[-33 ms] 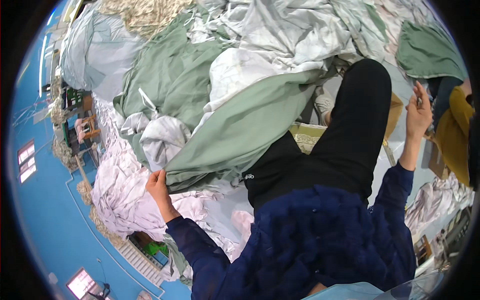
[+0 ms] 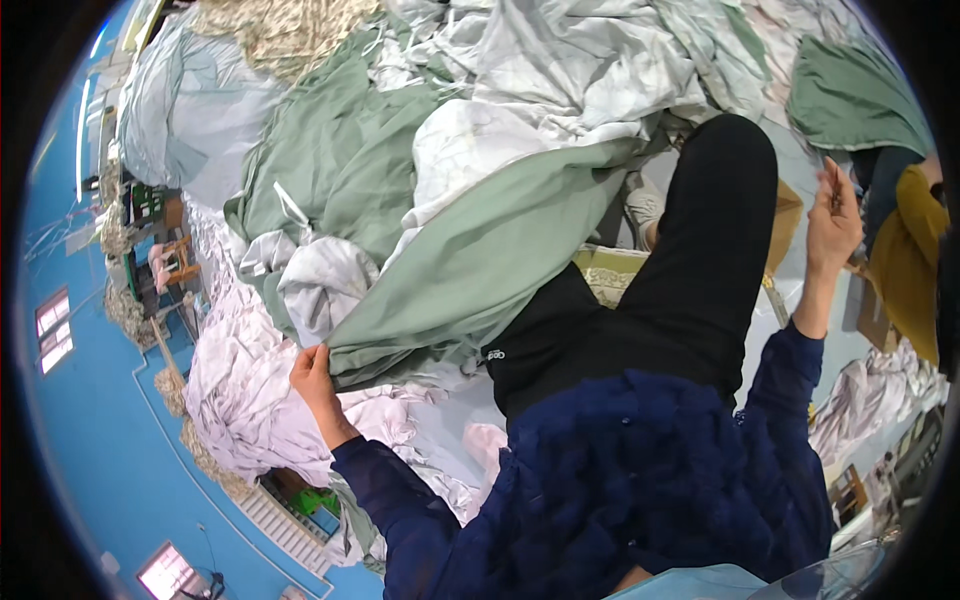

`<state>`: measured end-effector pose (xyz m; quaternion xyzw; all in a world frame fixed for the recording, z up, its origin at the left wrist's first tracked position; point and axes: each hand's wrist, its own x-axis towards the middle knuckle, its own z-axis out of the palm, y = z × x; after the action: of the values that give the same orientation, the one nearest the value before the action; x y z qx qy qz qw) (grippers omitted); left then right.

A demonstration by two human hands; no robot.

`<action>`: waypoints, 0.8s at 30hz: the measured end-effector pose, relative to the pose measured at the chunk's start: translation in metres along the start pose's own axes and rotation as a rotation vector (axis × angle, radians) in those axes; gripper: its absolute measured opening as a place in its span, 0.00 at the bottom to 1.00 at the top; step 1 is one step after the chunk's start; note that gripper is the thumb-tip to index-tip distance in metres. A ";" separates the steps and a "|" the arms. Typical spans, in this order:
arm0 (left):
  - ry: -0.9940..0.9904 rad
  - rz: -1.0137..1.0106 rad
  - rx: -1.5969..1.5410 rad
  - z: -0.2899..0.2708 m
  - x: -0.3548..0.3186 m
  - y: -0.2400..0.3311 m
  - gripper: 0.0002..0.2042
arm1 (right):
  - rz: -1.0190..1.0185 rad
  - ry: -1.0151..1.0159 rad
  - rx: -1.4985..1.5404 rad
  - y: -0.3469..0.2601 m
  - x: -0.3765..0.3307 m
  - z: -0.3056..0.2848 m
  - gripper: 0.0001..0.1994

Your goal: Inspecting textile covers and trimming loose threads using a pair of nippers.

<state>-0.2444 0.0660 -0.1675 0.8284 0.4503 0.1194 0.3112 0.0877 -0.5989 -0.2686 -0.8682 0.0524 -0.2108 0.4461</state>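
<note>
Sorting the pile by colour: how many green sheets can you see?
3, maybe more buried: one green sheet gripped by the left hand, one behind it in the pile, one far right above the right hand.

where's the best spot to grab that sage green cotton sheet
Probably the folded corner of the sage green cotton sheet, coming from the left, where the left hand already pinches it. That corner hangs free of the heap; the upper part lies buried under pale sheets.

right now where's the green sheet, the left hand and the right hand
green sheet (image 2: 470,255), head view, on the flat stretch of cloth above the held corner
left hand (image 2: 313,377), head view, on the back of the hand
right hand (image 2: 832,225), head view, on the palm
</note>
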 end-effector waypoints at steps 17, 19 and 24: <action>-0.033 0.017 -0.039 -0.005 -0.043 0.062 0.04 | -0.383 -0.742 0.587 -0.193 -0.130 0.162 0.33; -0.179 -0.076 -0.460 -0.008 -0.057 0.098 0.03 | -0.487 -0.816 0.884 -0.209 -0.143 0.164 0.41; -0.263 0.164 -0.663 0.029 -0.118 0.208 0.04 | -0.205 -1.169 1.326 -0.260 -0.145 0.126 0.46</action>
<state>-0.1575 -0.1266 -0.0506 0.7242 0.2753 0.1759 0.6073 -0.0166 -0.3086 -0.1721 -0.4005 -0.3946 0.2401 0.7914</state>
